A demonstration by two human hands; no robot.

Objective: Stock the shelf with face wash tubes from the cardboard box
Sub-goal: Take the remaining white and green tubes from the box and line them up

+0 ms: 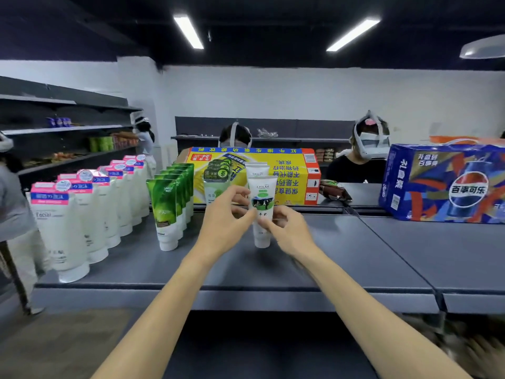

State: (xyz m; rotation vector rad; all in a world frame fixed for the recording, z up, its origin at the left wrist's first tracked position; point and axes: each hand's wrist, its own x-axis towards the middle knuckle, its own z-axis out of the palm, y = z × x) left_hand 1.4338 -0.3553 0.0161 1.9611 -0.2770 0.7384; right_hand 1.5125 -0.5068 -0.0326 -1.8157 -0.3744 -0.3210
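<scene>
I have both hands on 1 white tube at the middle of the shelf. My left hand pinches it from the 9 o'clock side, thumb and fingers curled around its upper body; my right hand pinches it lower down from 3 o'clock. I judge the 2-handed hold is there to steady a top-heavy tube while it settles on its narrow cap.

The tube stands cap down, flat crimped end up, long axis near vertical, label facing me. Its cap looks to touch the shelf, though I cannot be sure. At least 1 like tube stands right behind it at 12 o'clock, so this one fronts a new file.

At 9 o'clock run files of green tubes and pink-topped tubes, all cap down, labels forward. A yellow box lies behind at 12 o'clock.
</scene>
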